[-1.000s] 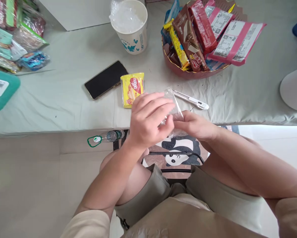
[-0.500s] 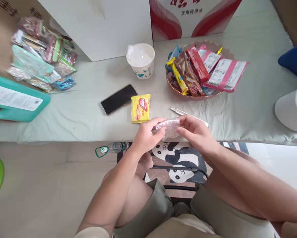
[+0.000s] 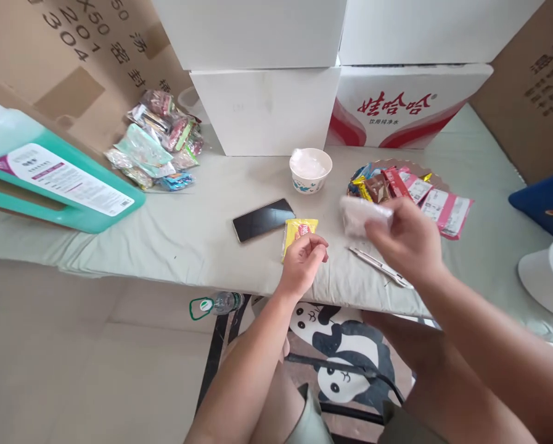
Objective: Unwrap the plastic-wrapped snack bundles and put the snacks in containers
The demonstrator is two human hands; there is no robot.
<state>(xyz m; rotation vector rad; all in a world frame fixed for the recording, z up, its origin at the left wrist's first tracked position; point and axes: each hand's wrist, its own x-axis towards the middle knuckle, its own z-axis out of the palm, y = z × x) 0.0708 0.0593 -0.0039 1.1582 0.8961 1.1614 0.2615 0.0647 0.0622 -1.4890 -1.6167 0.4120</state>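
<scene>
Head view: right hand [image 3: 410, 240] had folded clear plastic film [image 3: 357, 216], fingers pinched closed on its right end, a bit blurred; film was above the surface [image 3: 188, 240], covering part of the snack bowl [image 3: 440, 182] from view, with a slim white tool [image 3: 380, 267] lying nearer the edge. Left hand [image 3: 301, 265] was over the lower part of the yellow packet [image 3: 299, 228], fingers curled in toward thumb, couldn't tell if they gripped anything. Phone [image 3: 263, 220] lay at packet's left, paper cup [image 3: 311, 184] behind
</scene>
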